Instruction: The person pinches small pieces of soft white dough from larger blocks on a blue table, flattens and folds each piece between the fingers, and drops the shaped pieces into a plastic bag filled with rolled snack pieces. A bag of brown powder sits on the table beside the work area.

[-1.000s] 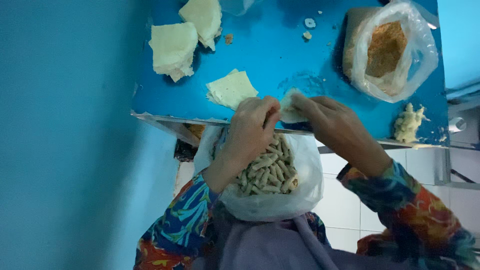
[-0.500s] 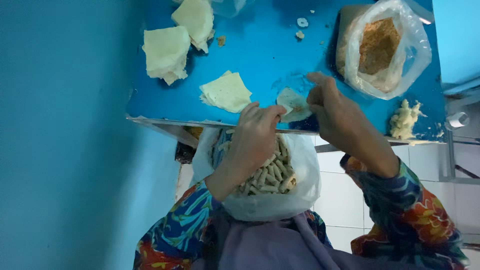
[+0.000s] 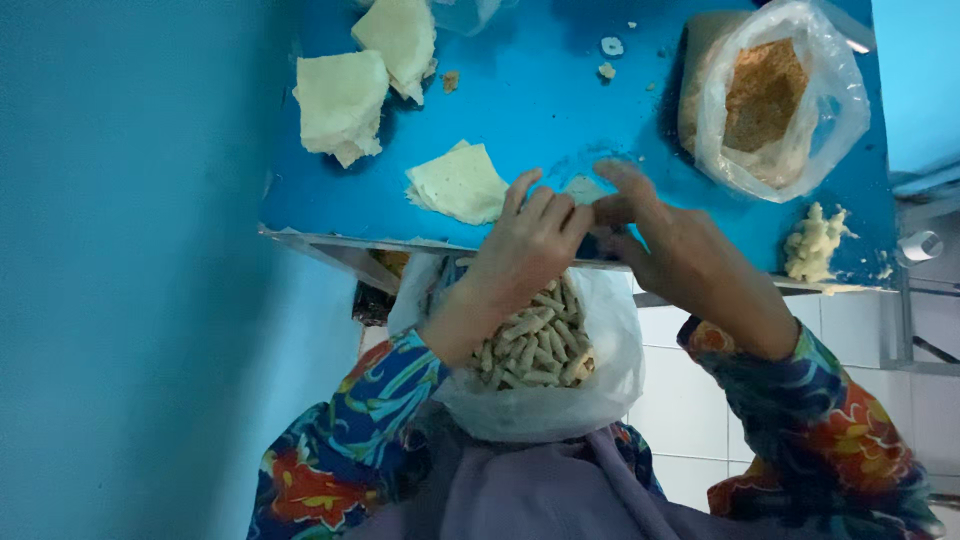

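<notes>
A small pale wrapper sheet [image 3: 583,190] lies at the near edge of the blue table [image 3: 540,110], pinched between the two hands where their fingertips meet; most of it is hidden behind the fingers, so its fold cannot be judged. The left hand [image 3: 525,245] has its fingers curled and closed down onto the sheet, wrist bent up from the lap. The right hand [image 3: 665,245] comes in from the other side, thumb and forefinger nipped together on the same piece, remaining fingers loosely bent. Both forearms, in flowered sleeves [image 3: 820,420], rise from below, a pose consistent with working close to the body. Directly beneath the hands, a white plastic bag of rolled pieces [image 3: 530,350] sits in the lap, seemingly placed there so that finished rolls drop straight in. Just beyond the left hand lies a flat square wrapper [image 3: 458,183], within easy reach; two stacks of wrappers [image 3: 365,80] sit farther back. To the right, well apart, a clear bag of brown crumbly filling [image 3: 765,95] stands open, and a pale lump of dough scraps [image 3: 812,243] rests by the table's right edge. Small crumbs [image 3: 610,58] dot the far surface.
</notes>
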`<state>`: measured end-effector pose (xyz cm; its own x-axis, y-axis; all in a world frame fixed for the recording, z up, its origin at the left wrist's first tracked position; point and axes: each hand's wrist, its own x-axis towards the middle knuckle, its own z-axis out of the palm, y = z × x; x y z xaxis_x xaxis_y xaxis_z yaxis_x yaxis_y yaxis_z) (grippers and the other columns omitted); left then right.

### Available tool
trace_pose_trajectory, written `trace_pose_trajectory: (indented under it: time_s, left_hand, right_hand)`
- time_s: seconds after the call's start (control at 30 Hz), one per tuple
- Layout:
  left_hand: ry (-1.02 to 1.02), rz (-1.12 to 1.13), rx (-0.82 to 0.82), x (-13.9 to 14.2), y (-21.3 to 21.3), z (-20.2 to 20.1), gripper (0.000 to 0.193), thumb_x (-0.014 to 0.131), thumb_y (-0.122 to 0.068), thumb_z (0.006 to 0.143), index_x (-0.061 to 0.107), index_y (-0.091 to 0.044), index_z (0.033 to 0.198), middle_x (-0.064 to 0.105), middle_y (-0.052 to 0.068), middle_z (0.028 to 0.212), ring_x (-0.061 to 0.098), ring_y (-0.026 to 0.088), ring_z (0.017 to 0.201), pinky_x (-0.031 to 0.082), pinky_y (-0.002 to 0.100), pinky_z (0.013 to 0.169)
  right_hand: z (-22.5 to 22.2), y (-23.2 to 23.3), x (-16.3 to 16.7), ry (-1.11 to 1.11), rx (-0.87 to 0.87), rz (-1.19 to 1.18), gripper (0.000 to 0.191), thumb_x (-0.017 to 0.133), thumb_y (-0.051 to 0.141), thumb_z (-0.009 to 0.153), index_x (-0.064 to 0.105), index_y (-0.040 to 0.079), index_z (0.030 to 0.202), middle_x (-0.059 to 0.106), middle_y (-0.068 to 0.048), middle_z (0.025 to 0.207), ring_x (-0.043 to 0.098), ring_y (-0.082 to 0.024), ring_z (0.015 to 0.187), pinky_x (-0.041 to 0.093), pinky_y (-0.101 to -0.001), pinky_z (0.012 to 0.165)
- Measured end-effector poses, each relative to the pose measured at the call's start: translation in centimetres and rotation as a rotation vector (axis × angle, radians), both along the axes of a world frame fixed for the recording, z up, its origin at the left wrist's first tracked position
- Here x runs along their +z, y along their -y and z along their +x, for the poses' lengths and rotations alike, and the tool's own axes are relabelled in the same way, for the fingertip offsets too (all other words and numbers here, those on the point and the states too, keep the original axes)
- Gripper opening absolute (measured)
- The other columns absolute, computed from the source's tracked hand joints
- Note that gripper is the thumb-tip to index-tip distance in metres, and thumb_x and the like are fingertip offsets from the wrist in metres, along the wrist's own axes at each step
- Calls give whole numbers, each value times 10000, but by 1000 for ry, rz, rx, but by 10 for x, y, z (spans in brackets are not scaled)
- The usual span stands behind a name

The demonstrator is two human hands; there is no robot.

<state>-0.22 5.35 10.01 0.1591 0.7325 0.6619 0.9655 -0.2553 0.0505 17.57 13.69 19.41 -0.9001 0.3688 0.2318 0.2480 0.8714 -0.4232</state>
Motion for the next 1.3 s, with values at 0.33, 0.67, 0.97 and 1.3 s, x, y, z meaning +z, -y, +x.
trace_pose_trajectory:
  time_s: [0.33,0.67,0.97,1.3]
  left_hand:
    - [155,-245,24,22,-21,-3,147,657,27,847,652,-11,989,621,153,843,623,337,885,459,527,913]
    - [-142,-67,95,4,-9,4,104,679,-41,884,664,-31,987,594,104,869,616,295,938,342,637,1206]
    - [461,-538,55,28,-40,-24,185,733,-179,955,640,-21,984,626,152,806,621,387,897,519,602,848]
    - [-186,-146,136,3,-22,-6,79,702,-29,908,643,-74,936,587,86,890,626,282,994,235,762,1201]
  right_hand:
    - [-33,-41,5,85,48,-272,780,743,56,851,366,117,1531,731,-146,912,736,-320,811,572,-419,691]
    - [-1,-16,-30,-149,51,273,608,699,18,943,426,51,1485,697,-192,1008,702,-382,916,560,-453,758]
    - [-20,-43,-8,-75,77,-197,703,646,-48,916,318,59,1528,683,-162,926,689,-360,838,520,-457,705]
    - [-12,-30,-18,-109,97,135,660,706,-1,876,399,-1,1461,687,-223,1098,644,-409,1047,509,-482,872]
